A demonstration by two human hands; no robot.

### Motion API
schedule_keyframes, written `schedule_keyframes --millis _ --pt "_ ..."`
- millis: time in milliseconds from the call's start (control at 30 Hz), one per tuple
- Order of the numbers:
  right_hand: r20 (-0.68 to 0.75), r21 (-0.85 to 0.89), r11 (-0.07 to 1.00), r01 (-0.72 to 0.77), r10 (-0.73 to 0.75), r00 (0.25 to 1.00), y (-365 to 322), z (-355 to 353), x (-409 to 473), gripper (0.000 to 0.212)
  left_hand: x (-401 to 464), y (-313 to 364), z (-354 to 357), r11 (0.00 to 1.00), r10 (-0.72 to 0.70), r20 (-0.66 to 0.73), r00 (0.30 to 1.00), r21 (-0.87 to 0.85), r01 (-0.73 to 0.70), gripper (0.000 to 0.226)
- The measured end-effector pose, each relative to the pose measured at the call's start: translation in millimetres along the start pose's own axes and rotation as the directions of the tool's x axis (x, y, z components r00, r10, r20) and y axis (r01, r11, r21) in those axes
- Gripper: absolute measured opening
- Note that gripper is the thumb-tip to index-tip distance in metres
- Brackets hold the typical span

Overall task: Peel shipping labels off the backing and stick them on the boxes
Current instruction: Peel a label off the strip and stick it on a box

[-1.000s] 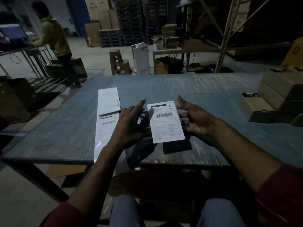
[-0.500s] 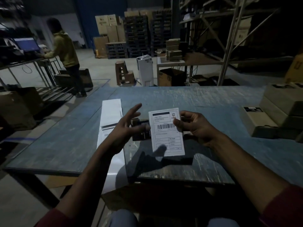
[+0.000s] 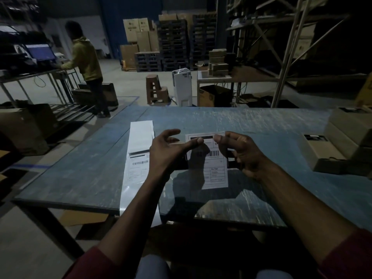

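A white shipping label (image 3: 213,170) with a barcode is held upright over the table's near edge, in front of a small dark box (image 3: 231,158) that it mostly hides. My left hand (image 3: 169,152) has its thumb on the label's top left edge, with the other fingers spread. My right hand (image 3: 239,152) pinches the top right corner, fingers curled round the box's right side. To the left, the long white backing strip (image 3: 141,135) lies on the table with another label (image 3: 137,168) on it.
The blue table (image 3: 261,121) carries brown cardboard boxes (image 3: 322,152) stacked at its right edge. The strip's near end hangs over the front edge. A person in a yellow hoodie (image 3: 84,57) stands at a bench far left. Pallets, shelving and cartons fill the background.
My hands and the label rose slightly. The label now covers the dark box. My left thumb moved from the box onto the label's top edge, and my right thumb shifted to the top right corner.
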State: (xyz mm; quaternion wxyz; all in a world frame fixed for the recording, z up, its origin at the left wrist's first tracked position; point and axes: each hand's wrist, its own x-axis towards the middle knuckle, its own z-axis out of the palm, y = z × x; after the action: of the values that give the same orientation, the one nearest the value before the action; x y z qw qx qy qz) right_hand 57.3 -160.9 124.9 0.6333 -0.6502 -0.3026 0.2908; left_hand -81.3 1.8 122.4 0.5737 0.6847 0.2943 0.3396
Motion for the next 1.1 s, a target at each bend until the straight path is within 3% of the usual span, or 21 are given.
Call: schedule_keyframes --millis 267,433,600,733,900,1100 --pt "-0.076 -0.008 1.000 -0.011 0.011 0.997 -5 13 -3 0.030 -3 -12 0 0.991 0.128 -0.092 0.988 0.054 -0.123 0.095" --pt "-0.108 0.036 0.998 -0.043 0.047 0.993 -9 17 -1 0.040 -7 -14 2 0.962 0.266 -0.133 0.955 0.101 -0.254 0.095" --pt "-0.168 0.063 0.995 -0.074 0.083 0.982 -10 21 3 0.039 -7 -16 5 0.973 0.231 -0.132 0.964 0.042 -0.227 0.103" --pt "-0.212 0.083 0.993 -0.084 0.100 0.972 -6 24 2 0.033 -8 -13 6 0.993 0.110 -0.081 0.991 -0.030 -0.113 0.106" --pt "-0.230 0.094 0.990 -0.104 0.124 0.965 3 27 -1 0.031 -14 -8 4 0.986 -0.063 -0.029 0.998 -0.154 0.058 0.075" --pt "-0.233 0.016 0.999 -0.040 0.043 0.972 4 29 0 0.021 -13 -9 5 0.978 -0.096 -0.083 0.992 -0.196 0.078 0.046"
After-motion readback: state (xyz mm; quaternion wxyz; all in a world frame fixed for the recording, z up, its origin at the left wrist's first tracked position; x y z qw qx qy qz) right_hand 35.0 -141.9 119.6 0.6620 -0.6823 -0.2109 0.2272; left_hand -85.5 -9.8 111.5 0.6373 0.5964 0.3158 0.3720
